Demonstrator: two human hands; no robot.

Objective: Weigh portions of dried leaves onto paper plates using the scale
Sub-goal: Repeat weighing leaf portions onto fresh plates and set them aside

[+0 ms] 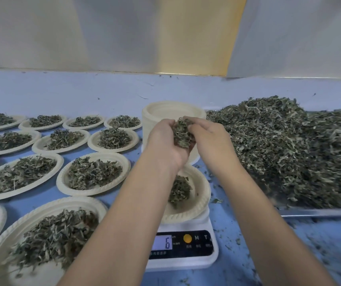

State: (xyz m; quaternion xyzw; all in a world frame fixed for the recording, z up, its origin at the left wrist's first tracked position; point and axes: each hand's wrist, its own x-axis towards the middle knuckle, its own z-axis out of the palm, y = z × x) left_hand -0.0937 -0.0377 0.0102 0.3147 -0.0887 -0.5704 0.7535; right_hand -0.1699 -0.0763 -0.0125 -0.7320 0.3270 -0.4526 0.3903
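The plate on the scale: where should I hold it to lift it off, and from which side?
Probably the rim of the plate on its right side, coming from the right: it overhangs the scale there. Leaves lie in the middle, and filled plates crowd the left.

Ten round cream paper plates (60, 181) carrying dried green leaves are showing whole, and three more are being cut by the left edge. One further plate (203, 193) is sitting on one white digital scale (186, 263). One stack of empty plates (165, 109), one metal tray (320, 212) and one leaf heap (289, 145) are lying nearby. One left hand (165, 141) and one right hand (208, 137) are holding one clump of leaves (182, 131).
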